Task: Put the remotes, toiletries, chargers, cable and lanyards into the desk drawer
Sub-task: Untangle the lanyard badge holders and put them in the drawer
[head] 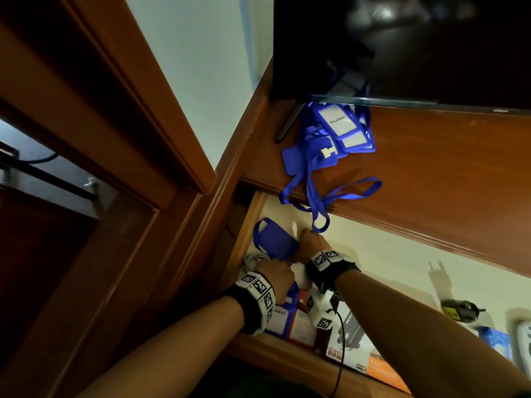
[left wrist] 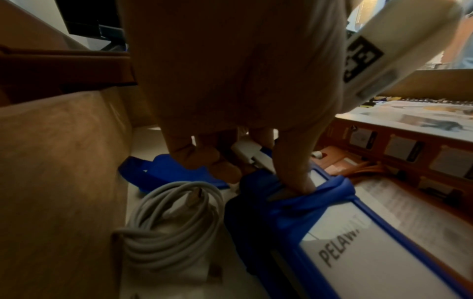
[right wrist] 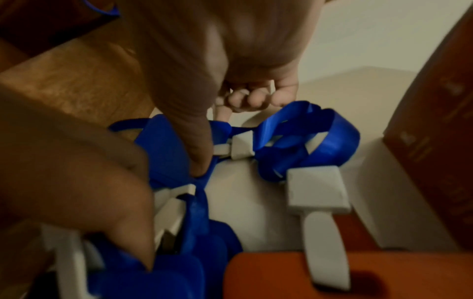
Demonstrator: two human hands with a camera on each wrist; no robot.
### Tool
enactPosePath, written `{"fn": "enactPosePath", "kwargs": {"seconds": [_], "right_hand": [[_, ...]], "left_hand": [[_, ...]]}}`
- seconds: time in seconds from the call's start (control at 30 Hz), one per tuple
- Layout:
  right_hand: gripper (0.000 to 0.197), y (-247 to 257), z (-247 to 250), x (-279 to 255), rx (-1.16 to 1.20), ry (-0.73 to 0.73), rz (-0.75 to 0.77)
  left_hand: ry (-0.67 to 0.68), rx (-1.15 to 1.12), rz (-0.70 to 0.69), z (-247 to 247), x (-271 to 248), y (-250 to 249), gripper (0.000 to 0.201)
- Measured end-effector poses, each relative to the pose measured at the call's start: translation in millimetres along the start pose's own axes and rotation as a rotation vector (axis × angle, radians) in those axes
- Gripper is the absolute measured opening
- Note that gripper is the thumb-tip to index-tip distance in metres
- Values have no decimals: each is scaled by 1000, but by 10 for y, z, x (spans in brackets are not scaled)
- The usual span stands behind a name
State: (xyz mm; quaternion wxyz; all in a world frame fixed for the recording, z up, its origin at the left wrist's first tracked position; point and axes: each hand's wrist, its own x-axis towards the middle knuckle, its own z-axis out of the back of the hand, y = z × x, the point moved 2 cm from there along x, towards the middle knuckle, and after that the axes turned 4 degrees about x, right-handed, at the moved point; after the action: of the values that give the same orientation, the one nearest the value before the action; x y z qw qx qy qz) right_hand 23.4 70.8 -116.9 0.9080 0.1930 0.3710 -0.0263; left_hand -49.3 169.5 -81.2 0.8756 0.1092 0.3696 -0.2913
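Note:
Both hands work in the back left corner of the open desk drawer (head: 402,254). My left hand (head: 283,268) (left wrist: 245,168) curls down on a blue lanyard (left wrist: 302,198), one finger pushing its strap onto a "PELAWAT" badge holder (left wrist: 358,252), a white clip under the fingers. My right hand (head: 307,239) (right wrist: 225,129) has its thumb pressed on a blue badge holder (head: 274,239) (right wrist: 169,157) and its fingers curled by the looped strap (right wrist: 307,137). A coiled white cable (head: 253,261) (left wrist: 174,218) lies against the drawer's left wall. More lanyards (head: 333,136) lie heaped on the desktop, straps hanging over the edge.
A dark TV (head: 402,47) stands on the desk (head: 445,156) above the drawer. In the drawer lie boxes (head: 385,372), a black charger (head: 459,308) and a white remote (head: 521,337) at the right. A wooden door frame (head: 129,124) is at the left.

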Motion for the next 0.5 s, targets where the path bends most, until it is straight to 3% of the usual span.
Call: {"fn": "enactPosePath", "kwargs": {"seconds": [0.23,0.5], "right_hand": [[30,-126,114,-133,118,17,-17],[13,-301,477,-652,233,-95,90]], "left_hand": [[2,-92,59,-84,63,35,32],[-29,-158,74,-118,24,63,41]]}}
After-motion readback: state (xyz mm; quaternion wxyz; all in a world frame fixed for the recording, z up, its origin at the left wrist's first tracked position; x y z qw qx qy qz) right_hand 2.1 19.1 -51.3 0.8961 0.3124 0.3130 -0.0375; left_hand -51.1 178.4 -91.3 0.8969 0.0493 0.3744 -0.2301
